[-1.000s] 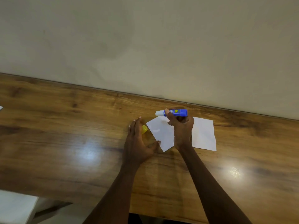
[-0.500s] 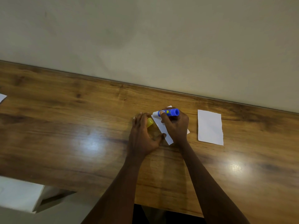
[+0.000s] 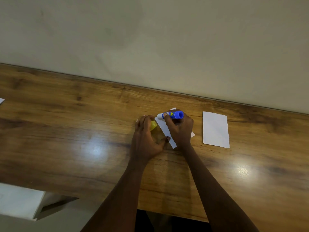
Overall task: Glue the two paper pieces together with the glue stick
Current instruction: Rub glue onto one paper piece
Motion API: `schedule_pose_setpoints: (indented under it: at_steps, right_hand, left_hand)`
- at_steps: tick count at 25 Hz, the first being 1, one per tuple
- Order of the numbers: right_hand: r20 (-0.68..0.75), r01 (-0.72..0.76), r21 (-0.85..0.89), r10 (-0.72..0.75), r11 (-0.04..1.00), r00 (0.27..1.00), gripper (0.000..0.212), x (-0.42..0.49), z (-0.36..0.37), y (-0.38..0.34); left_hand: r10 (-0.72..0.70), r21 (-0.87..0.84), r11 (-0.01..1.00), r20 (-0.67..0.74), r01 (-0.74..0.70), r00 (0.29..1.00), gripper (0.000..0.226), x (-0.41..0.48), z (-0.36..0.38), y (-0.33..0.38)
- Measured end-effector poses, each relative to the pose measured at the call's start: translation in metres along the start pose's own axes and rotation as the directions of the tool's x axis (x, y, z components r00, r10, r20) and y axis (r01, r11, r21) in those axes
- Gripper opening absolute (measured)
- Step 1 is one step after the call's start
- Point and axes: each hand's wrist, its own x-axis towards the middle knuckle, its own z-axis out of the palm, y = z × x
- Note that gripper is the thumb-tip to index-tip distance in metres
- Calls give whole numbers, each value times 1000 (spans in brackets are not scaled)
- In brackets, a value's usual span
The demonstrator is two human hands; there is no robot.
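Head view. The right hand (image 3: 179,127) is closed around the blue glue stick (image 3: 173,115), held nearly level with its white tip at the far left corner of the near paper (image 3: 164,129); whether the tip touches the sheet cannot be told. This paper lies tilted on the table (image 3: 66,131), mostly hidden under the hand. The left hand (image 3: 145,138) rests on the table just left of it, fingers curled loosely over the yellow cap (image 3: 153,125), thumb stretched to pin the sheet's near edge. The second paper (image 3: 215,129) lies flat to the right, apart from both hands and untouched. The sheets are thin, light and limp (apt to slide or buckle under a dragged stick), so each stroke probably calls for a finger pressing the sheet close beside the tip. The second sheet is best lifted by a corner or edge, since a flat sheet offers no other purchase. The stick is rigid and light; a grip around its barrel suits it.
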Motion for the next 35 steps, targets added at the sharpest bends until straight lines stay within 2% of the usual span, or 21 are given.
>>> schedule_pose_setpoints:
  at_steps: [10,13,22,25,27,30,33,35]
  right_hand:
    - [-257,-135,40,141,990,956,18,2,2,-1]
    - [-292,-158,51,166,986,942,20,3,3,-2]
    - [-343,-88,57,103,994,934,33,2,-2,-18]
    - [-361,-50,-81,17,995,932,36,-15,-9,-25]
    - [-296,-124,-211,57,970,953,38,-32,-10,-24]
    - [-47,-211,-349,207,913,977,42,-42,-7,-18]
    - [182,-126,-330,194,936,964,48,-25,-16,-13]
    - [378,-35,-292,149,956,914,52,-9,-29,-11]
  left_hand:
    - [-40,13,999,-7,40,999,87,0,0,0]
    - [-51,18,999,1,51,999,87,0,0,-1]
    - [-70,25,997,16,70,997,90,0,-1,-4]
    - [-85,27,996,26,85,996,92,1,-2,-4]
    - [-76,19,997,28,75,997,91,1,-3,-4]
    - [-45,8,999,12,45,999,88,0,-4,-3]
    - [-39,-1,999,-4,39,999,84,-1,-4,-2]
    - [-45,-13,999,-13,45,999,81,-1,-4,-2]
